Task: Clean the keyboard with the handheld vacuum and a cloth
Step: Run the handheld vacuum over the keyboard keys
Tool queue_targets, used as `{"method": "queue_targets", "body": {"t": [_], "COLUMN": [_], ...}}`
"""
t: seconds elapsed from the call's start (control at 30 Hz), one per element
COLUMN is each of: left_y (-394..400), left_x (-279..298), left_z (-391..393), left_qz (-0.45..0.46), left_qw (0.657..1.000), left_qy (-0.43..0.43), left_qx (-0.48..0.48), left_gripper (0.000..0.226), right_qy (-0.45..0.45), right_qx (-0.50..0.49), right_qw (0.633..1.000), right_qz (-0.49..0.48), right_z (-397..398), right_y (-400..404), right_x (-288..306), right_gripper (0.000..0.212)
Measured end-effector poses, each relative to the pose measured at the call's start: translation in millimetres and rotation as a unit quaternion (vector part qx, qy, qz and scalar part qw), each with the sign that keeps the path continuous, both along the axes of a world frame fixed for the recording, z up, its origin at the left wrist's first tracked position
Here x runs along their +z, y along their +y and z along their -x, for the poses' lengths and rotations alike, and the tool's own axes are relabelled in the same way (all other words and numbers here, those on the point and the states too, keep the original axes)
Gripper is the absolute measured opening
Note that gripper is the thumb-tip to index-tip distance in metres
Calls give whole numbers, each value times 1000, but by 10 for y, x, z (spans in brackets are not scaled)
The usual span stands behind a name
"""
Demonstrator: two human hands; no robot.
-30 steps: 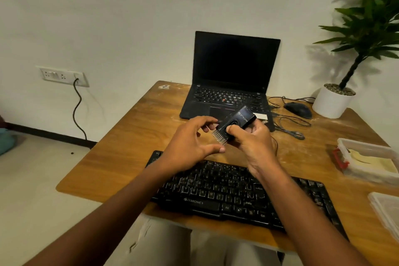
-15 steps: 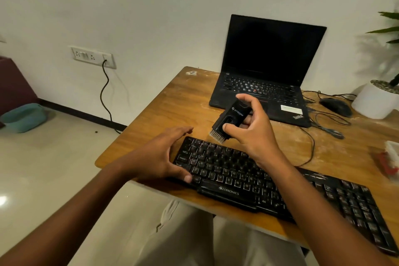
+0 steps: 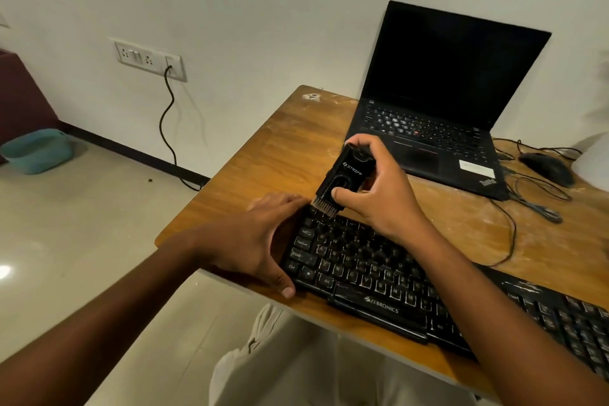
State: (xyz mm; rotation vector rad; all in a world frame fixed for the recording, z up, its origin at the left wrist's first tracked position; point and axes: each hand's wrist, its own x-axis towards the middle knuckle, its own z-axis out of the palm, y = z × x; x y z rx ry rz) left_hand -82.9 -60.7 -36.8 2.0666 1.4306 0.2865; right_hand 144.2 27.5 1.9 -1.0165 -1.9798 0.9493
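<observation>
There is a single view, from a wide-angle camera worn on the person's head. It looks forward and down over the near-left corner of the wooden table (image 3: 286, 145), from just above and behind the forearms, which reach in from the bottom edge. Both hands sit near the middle of the frame, close to the lens. The view is tilted, so the table edge runs diagonally. The wall fills the top, with the floor (image 3: 82, 241) at the left and the person's lap at the bottom.
</observation>
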Motion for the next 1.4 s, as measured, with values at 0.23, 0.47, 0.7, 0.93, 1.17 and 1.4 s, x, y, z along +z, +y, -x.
{"method": "queue_targets", "body": {"t": [0.23, 0.47, 0.7, 0.93, 1.17, 1.4], "left_y": [17, 25, 45, 45, 64, 55], "left_x": [-20, -10, -29, -33, -42, -53], "left_z": [-14, -30, -19, -26, -17, -27], "left_qz": [-5, -26, -28, -29, -27, -34], "left_qw": [1000, 1000, 999, 1000, 1000, 999], "left_qy": [20, 12, 14, 7, 6, -3], "left_qx": [-6, -2, -6, -4, -10, -7], "left_gripper": [139, 131, 130, 126, 128, 126], "right_qy": [-31, -101, -192, -73, -250, -67], "right_qx": [52, 72, 78, 103, 115, 112], "right_qw": [997, 989, 974, 988, 957, 988], "right_qz": [-37, -79, -93, -84, -96, -78], "right_z": [122, 12, -197, 18, -276, 14], "right_y": [10, 17, 85, -53, 67, -61], "right_x": [-1, -46, 213, -31, 272, 1], "right_gripper": [71, 74, 78, 70, 75, 66]}}
